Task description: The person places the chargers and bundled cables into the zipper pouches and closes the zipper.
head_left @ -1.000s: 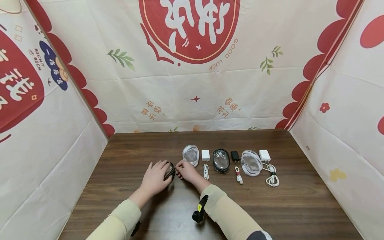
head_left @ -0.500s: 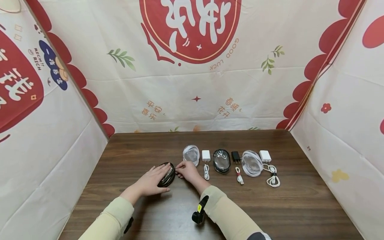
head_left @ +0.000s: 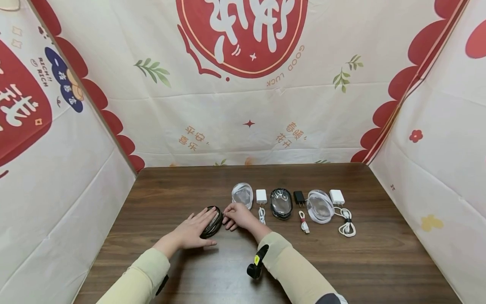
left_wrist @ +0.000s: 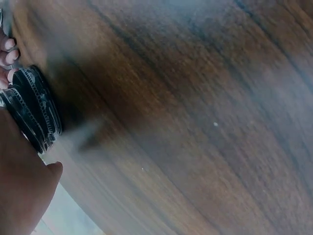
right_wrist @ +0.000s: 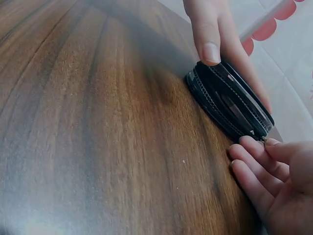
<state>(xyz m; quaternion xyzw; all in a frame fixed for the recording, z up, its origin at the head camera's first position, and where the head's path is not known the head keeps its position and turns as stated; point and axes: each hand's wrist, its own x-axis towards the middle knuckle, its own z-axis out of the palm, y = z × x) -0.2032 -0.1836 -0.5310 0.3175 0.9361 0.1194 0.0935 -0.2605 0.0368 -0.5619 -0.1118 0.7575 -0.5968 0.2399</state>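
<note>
A small oval pouch (head_left: pixel 215 223) with a clear top and black zip edge lies on the table, left of the other things. My left hand (head_left: pixel 191 231) rests on its top with fingers stretched out and the thumb apart along the near side. At the pouch's right end, my right hand (head_left: pixel 239 216) pinches the zip pull (right_wrist: pixel 264 141) between thumb and forefinger, the other fingers loosely bent. In the right wrist view the black zip band (right_wrist: pixel 225 100) runs round the side, with a dark gap along it. The left wrist view shows the same side of the pouch (left_wrist: pixel 36 105).
To the right stand a clear white-edged pouch (head_left: pixel 242 195), a white charger (head_left: pixel 261 196), a white cable (head_left: pixel 262 215), a black-edged pouch (head_left: pixel 281 204), a black charger (head_left: pixel 299 198), a short cable (head_left: pixel 304 222), another clear pouch (head_left: pixel 319 207), a white charger (head_left: pixel 336 196) and a coiled cable (head_left: pixel 347 228).
My left hand has shifted left and flattened onto the pouch, which earlier stood more tilted in its grip. The right hand stays at the pouch's right end.
</note>
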